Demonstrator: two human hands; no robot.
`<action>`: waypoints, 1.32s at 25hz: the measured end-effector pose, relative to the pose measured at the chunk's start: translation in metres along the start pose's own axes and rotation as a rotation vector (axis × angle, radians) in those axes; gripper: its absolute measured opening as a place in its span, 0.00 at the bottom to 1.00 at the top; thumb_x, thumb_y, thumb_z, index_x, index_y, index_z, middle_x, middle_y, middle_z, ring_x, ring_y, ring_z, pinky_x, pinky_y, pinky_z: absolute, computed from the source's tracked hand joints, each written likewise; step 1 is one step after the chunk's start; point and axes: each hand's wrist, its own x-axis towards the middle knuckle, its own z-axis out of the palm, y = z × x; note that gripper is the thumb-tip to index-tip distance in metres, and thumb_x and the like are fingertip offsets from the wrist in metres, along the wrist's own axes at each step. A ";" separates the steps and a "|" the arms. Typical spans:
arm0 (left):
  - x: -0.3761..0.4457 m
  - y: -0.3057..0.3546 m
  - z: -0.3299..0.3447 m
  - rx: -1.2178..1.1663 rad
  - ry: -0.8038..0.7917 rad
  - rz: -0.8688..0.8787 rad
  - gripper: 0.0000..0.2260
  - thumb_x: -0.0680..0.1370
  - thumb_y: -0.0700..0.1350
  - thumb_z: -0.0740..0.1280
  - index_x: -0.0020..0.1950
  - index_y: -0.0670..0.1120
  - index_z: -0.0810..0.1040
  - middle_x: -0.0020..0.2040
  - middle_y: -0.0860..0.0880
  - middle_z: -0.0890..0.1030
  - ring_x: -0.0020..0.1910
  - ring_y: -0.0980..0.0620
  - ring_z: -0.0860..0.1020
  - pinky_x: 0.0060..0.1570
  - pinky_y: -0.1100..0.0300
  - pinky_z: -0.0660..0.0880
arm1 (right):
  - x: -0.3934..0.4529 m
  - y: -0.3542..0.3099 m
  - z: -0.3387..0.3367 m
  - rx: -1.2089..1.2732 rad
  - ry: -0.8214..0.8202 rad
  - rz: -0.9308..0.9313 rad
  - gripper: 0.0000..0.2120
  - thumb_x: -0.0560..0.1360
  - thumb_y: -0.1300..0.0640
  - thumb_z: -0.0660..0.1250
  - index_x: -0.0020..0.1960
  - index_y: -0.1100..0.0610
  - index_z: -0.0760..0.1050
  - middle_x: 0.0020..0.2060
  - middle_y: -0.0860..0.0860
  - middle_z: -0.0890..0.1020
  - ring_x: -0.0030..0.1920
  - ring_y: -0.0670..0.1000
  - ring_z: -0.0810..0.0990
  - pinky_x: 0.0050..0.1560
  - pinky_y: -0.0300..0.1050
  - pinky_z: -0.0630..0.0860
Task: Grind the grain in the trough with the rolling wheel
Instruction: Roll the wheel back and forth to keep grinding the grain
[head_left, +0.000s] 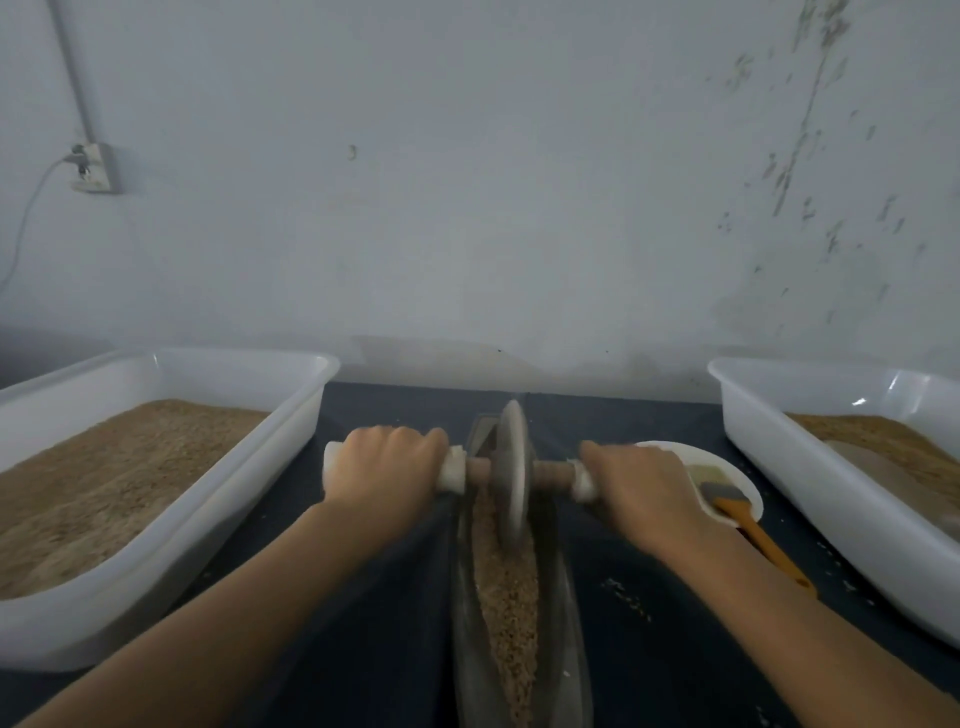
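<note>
So the person has both hands on the axle (550, 472) of the wheel (511, 470), one on each side. The left hand (384, 467) has its fingers curled tight around the white-wrapped grip (451, 470) at 9 o'clock from the wheel, and the right hand (641, 486) is wrapped the same way around the other white grip at 3 o'clock. Both arms reach in from the bottom corners.

The wheel is a grey disc standing upright on its edge, sitting down in the trough (569, 613) toward its far end. The trough is a long, narrow, dark boat-shaped thing running from 6 o'clock up to 12 o'clock, right down the middle of the dark tabletop (374, 623). The grain (506, 592) lies in a tan strip along the trough's groove, mostly on the near side of the wheel, at 6 o'clock from it. The wheel looks a bit blurred.

At 9 o'clock from the trough there's a big white tub (291, 436) with a flat bed of brownish grain in it. At 3 o'clock there's another white tub (769, 441), also holding some tan stuff. Just beside the right hand, partly hidden behind it, is a white bowl (748, 483) with a brush (748, 525) lying in it, orange handle sticking out over the rim toward 5 o'clock. A few loose grains are scattered on the tabletop near the right forearm.

Behind it all is a pale wall (467, 182) with a socket (96, 167) and cable at upper left.
</note>
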 end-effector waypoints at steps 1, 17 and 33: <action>-0.019 0.002 -0.006 -0.013 0.000 0.031 0.11 0.74 0.55 0.67 0.48 0.55 0.66 0.44 0.54 0.78 0.40 0.53 0.75 0.38 0.58 0.65 | -0.022 0.001 0.001 0.041 -0.021 -0.039 0.10 0.72 0.45 0.65 0.46 0.45 0.65 0.41 0.46 0.78 0.41 0.49 0.78 0.40 0.46 0.72; 0.026 0.001 0.002 0.044 0.009 -0.020 0.09 0.75 0.53 0.66 0.49 0.53 0.68 0.46 0.53 0.79 0.44 0.50 0.78 0.39 0.56 0.65 | 0.021 -0.002 0.008 -0.049 0.035 0.069 0.09 0.75 0.49 0.65 0.51 0.49 0.66 0.47 0.49 0.80 0.46 0.55 0.79 0.39 0.48 0.70; 0.010 0.000 0.000 0.056 0.003 -0.059 0.08 0.75 0.52 0.65 0.48 0.53 0.67 0.47 0.53 0.79 0.44 0.50 0.78 0.38 0.57 0.66 | 0.000 -0.010 -0.004 -0.080 0.128 0.051 0.11 0.72 0.51 0.69 0.50 0.50 0.68 0.45 0.48 0.79 0.42 0.52 0.78 0.35 0.46 0.65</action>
